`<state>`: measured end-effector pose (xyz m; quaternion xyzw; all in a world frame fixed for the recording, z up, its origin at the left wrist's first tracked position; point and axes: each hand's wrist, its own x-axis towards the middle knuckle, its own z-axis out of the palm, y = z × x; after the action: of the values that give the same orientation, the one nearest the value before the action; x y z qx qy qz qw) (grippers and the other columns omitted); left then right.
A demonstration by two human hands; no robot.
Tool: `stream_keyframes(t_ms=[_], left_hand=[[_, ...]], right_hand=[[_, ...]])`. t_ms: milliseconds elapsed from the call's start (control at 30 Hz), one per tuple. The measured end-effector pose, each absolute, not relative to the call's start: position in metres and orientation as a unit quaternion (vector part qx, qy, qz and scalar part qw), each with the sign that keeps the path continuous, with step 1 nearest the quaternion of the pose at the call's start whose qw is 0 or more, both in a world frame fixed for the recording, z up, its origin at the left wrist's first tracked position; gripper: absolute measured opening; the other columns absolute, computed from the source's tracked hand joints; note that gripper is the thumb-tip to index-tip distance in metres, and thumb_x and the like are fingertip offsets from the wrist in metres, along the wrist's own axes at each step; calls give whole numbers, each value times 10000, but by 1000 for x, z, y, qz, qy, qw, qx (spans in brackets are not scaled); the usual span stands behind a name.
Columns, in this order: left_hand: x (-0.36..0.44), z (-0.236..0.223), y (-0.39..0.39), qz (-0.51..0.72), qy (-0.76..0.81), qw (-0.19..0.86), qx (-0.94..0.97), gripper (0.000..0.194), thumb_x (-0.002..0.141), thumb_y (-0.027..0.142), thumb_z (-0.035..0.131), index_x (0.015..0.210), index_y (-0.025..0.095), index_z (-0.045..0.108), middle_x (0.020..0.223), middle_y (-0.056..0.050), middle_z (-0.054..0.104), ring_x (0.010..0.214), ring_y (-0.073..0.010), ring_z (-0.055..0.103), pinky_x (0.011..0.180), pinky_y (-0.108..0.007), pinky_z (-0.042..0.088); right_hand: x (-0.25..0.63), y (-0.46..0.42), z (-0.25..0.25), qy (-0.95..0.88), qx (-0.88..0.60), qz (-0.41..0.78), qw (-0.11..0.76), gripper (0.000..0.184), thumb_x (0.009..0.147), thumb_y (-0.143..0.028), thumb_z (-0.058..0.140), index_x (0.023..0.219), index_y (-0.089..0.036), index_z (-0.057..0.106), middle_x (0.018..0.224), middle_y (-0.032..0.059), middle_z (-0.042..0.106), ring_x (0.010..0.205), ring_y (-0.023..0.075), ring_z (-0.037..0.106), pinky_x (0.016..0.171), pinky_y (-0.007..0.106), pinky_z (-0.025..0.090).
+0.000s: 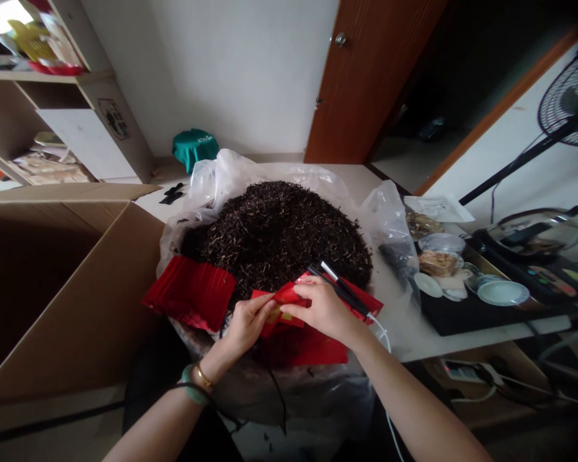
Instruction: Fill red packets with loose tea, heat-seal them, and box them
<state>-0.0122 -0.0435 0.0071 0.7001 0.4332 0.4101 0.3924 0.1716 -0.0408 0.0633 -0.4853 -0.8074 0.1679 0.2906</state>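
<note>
My left hand [245, 325] and my right hand [326, 309] meet at a small red pouch [287, 294], pinching it between thumbs and fingers. Beyond them rises a heap of dark, dried tea leaves [289, 224] in a container lined with clear plastic [228, 168]. A black, two-armed tool with a white tip [349, 295] and white cable lies just past my right hand, over red packaging; whether the hand touches it I cannot tell. Left of my hands rests a thick stack of red pouches [190, 292]. More red pouches [313, 346] lie beneath my hands.
An open cardboard box [81, 301] stands at the left. On the right, a table [409, 343] bears a black tray [450, 321] with jars and lids, plus a glass-lidded pan [539, 228]. A standing fan [571, 96] is behind. A power strip [467, 371] sits below.
</note>
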Motion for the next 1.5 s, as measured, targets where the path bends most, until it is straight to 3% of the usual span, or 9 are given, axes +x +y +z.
stream_keyframes(t_ms=[167, 300, 533, 767, 933, 1033, 1200, 1367, 1500], left_hand=[[-12, 15, -42, 399, 427, 495, 642, 560, 883, 572, 433, 722, 101, 690, 607, -47, 637, 545, -132, 537, 508, -213, 435], [-16, 21, -37, 415, 442, 512, 609, 437, 789, 528, 608, 800, 109, 733, 773, -84, 728, 687, -191, 641, 627, -255, 509], [-21, 22, -39, 452, 451, 405, 654, 309, 826, 398, 596, 717, 129, 701, 685, -66, 716, 602, -147, 625, 560, -206, 473], [-20, 18, -40, 441, 425, 303, 730, 239, 860, 330, 571, 747, 161, 697, 694, -55, 723, 603, -138, 646, 573, -204, 485], [-25, 19, -36, 470, 464, 220, 718, 241, 905, 279, 499, 813, 158, 686, 744, -51, 721, 649, -134, 653, 616, -214, 505], [-28, 18, -38, 519, 453, 98, 718, 211, 912, 216, 459, 969, 167, 657, 927, -80, 720, 910, -189, 652, 830, -322, 512], [-23, 11, -44, 460, 395, -98, 789, 386, 818, 276, 600, 1194, 198, 562, 1216, -127, 635, 1247, -297, 492, 1085, -519, 275], [-14, 4, -44, 365, 392, -105, 838, 495, 876, 277, 543, 1346, 155, 447, 1300, -176, 584, 1258, -277, 501, 1087, -450, 242], [-17, 3, -42, 346, 409, -91, 839, 474, 894, 288, 528, 1346, 158, 469, 1253, -148, 626, 1155, -260, 578, 961, -367, 363]], right_hand=[[171, -40, 68, -826, -462, 145, 289, 170, 834, -218, 649, 683, -209, 572, 663, 6, 628, 735, 185, 596, 756, 322, 489], [172, -43, 73, -855, -415, 156, 270, 29, 863, -174, 610, 849, -199, 608, 808, 29, 683, 817, 185, 605, 805, 335, 483], [172, -44, 72, -832, -448, 238, 226, 259, 821, -275, 660, 604, -201, 541, 599, 0, 575, 729, 188, 582, 675, 292, 476], [169, -44, 69, -804, -470, 335, 144, 335, 888, -324, 532, 594, -182, 609, 534, 3, 592, 503, 141, 518, 509, 259, 406], [165, -43, 68, -794, -423, 391, 193, 264, 923, -290, 467, 829, -189, 693, 786, 41, 720, 721, 192, 644, 705, 305, 511], [165, -40, 66, -760, -390, 467, 229, 284, 940, -335, 447, 1036, -210, 683, 973, 42, 728, 939, 214, 660, 888, 351, 505], [167, -36, 65, -731, -399, 484, 267, 380, 951, -458, 404, 1084, -219, 669, 977, 39, 718, 1022, 221, 638, 936, 384, 501], [169, -38, 69, -728, -420, 491, 229, 632, 912, -661, 269, 945, -179, 677, 847, 62, 696, 905, 246, 653, 844, 396, 538], [170, -38, 73, -730, -386, 509, 242, 663, 889, -697, 262, 1120, -186, 616, 1075, 88, 678, 1163, 262, 563, 1004, 434, 448]])
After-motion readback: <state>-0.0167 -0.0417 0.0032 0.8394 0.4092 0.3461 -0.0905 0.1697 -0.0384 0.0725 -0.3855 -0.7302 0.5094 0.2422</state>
